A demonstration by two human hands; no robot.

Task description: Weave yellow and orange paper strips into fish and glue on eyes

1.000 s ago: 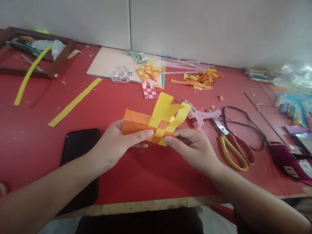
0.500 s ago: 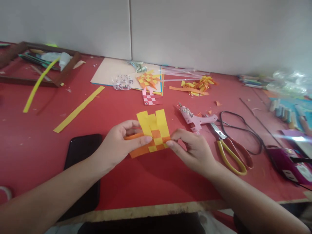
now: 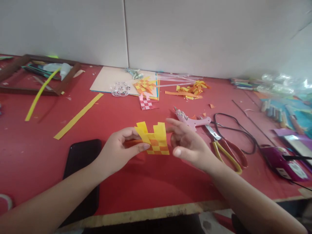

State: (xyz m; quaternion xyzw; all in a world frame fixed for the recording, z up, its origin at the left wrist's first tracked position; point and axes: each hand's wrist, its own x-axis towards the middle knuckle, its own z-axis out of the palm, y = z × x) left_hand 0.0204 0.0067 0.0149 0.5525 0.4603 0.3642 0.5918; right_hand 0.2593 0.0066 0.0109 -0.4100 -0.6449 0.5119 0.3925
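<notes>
A woven piece of yellow and orange paper strips [image 3: 157, 143] is held above the red table. My left hand [image 3: 125, 144] pinches its left side, thumb in front and fingers behind. Yellow strip ends stick up from its top, and the lower part shows a checkered weave. My right hand [image 3: 187, 144] is just right of the weave, fingers apart, holding nothing. Behind that hand lies a pink glue gun [image 3: 192, 122], with yellow-and-red-handled scissors [image 3: 225, 146] beside it.
Left on the table are a black phone [image 3: 84, 152], a yellow paper strip [image 3: 78, 117] and a brown frame [image 3: 69, 76]. Farther back lie a pink checkered paper fish [image 3: 145, 103], googly eyes [image 3: 120, 88] and orange-yellow scraps [image 3: 195, 88]. A purple device [image 3: 284, 162] sits at right.
My right hand has let go of the weave's right edge, and its fingers have spread. The left hand still grips the weave, now turned more upright with its orange strips at left less visible.
</notes>
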